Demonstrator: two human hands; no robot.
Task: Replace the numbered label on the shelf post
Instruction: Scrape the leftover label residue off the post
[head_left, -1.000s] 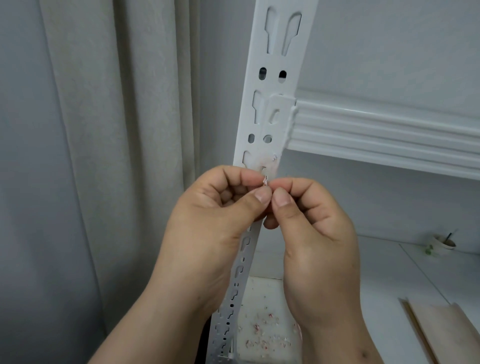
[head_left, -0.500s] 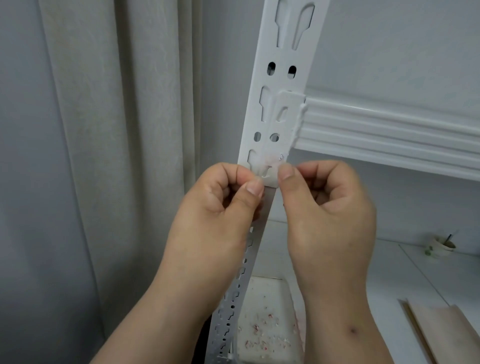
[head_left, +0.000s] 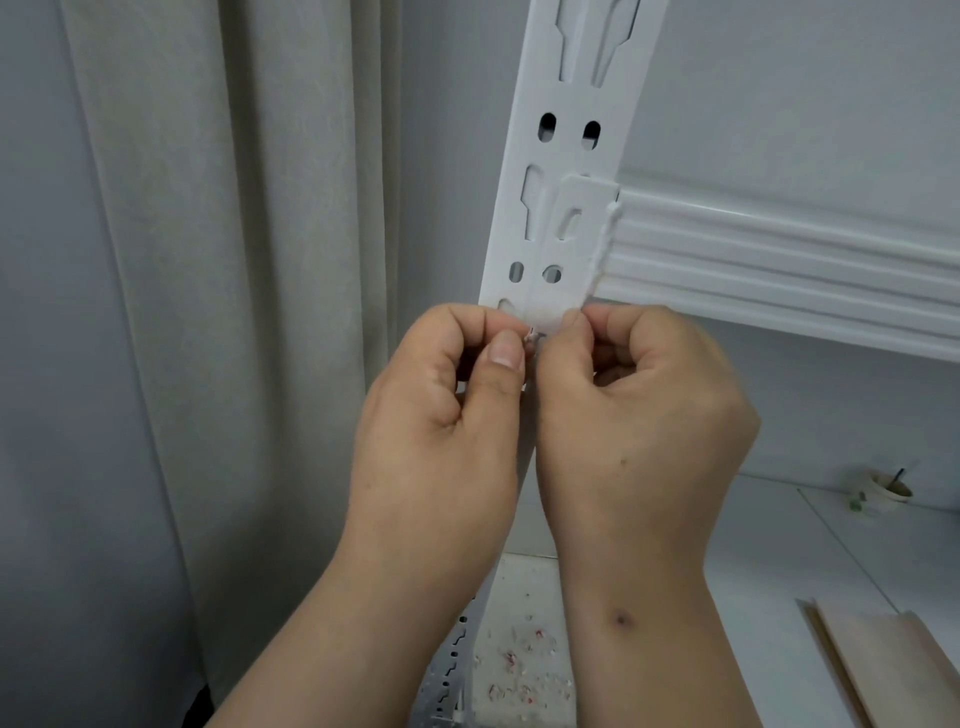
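A white slotted shelf post (head_left: 569, 171) runs up the middle of the view, with a white ribbed crossbeam (head_left: 779, 270) hooked to its right side. Just below the beam joint the post carries a patch of pale label residue (head_left: 545, 315). My left hand (head_left: 441, 415) has its fingers curled and pinches a tiny white and red scrap of label (head_left: 531, 338) between thumb and forefinger, right at the post. My right hand (head_left: 639, 410) is curled too, its thumb tip pressed against the residue patch beside that scrap. Both hands hide the post below the patch.
A beige curtain (head_left: 208, 312) hangs to the left of the post. Red and white label shreds (head_left: 524, 670) lie on the white shelf board below. A small paper cup (head_left: 885, 491) stands at the far right, and a pale wooden board (head_left: 893, 670) lies at the bottom right.
Both hands rose along the post from just under the residue patch to it. My right thumb now presses on the patch; the left hand still pinches the scrap.
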